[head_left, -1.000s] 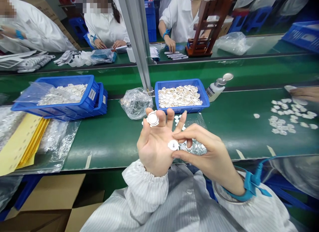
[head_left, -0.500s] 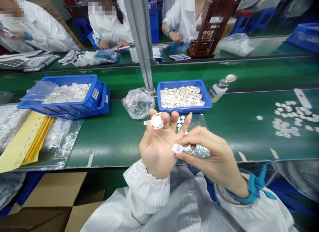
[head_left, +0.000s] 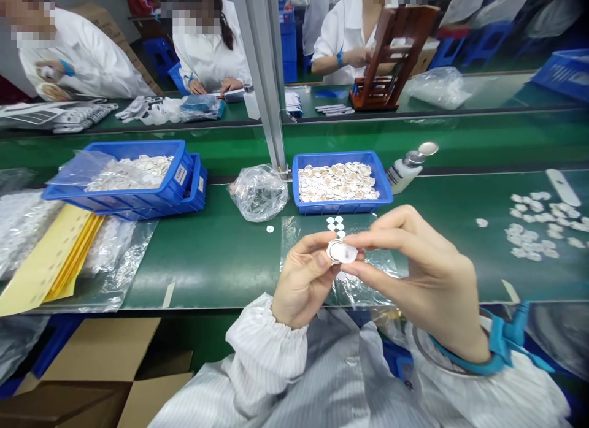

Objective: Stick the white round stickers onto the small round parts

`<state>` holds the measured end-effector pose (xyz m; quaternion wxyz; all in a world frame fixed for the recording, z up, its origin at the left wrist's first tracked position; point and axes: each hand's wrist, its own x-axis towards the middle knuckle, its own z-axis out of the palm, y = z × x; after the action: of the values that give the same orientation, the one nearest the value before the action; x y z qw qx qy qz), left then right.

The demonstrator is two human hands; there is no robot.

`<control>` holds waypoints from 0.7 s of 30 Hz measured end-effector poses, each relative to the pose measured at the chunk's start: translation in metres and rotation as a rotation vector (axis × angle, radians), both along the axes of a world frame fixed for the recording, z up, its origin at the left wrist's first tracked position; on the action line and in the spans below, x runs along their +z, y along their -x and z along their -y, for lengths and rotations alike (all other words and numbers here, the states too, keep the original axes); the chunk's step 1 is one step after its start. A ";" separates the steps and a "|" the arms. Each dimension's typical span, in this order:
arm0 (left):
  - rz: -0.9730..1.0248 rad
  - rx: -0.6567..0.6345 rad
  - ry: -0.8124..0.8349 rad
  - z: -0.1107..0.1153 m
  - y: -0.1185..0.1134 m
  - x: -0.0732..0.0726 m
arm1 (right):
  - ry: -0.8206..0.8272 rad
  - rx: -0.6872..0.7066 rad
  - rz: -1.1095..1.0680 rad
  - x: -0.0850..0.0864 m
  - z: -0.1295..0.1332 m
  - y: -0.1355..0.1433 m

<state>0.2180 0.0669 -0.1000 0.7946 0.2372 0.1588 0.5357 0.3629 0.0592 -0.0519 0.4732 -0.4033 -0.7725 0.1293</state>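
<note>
Between thumb and forefinger, my left hand (head_left: 306, 275) holds a small round white part (head_left: 335, 251) with a ringed face. My right hand (head_left: 414, 271) pinches a thin white disc (head_left: 347, 254), which overlaps the front of the round part. The two hands meet just above a clear plastic sheet (head_left: 294, 232) on the green bench. Small white discs (head_left: 339, 227) lie on that sheet, partly hidden by my fingers. Behind it, a blue bin (head_left: 343, 208) holds a heap of round white parts (head_left: 338, 181).
Blue bins (head_left: 124, 201) and yellow sheets (head_left: 69, 250) are at the left. A crumpled plastic bag (head_left: 259, 194) sits left of the middle bin, a bottle (head_left: 402, 172) right of it. White pieces (head_left: 531, 241) lie far right. People sit across the bench.
My left hand has turned from palm-up to a pinch, bringing the round part right to meet the disc. My right hand has raised the disc against it.
</note>
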 end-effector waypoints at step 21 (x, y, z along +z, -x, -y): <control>-0.043 -0.047 0.050 0.001 0.001 -0.001 | 0.062 0.021 0.012 0.001 0.003 -0.003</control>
<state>0.2172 0.0655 -0.1011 0.8092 0.2325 0.1834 0.5075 0.3654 0.0567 -0.0504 0.4545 -0.4105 -0.7750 0.1559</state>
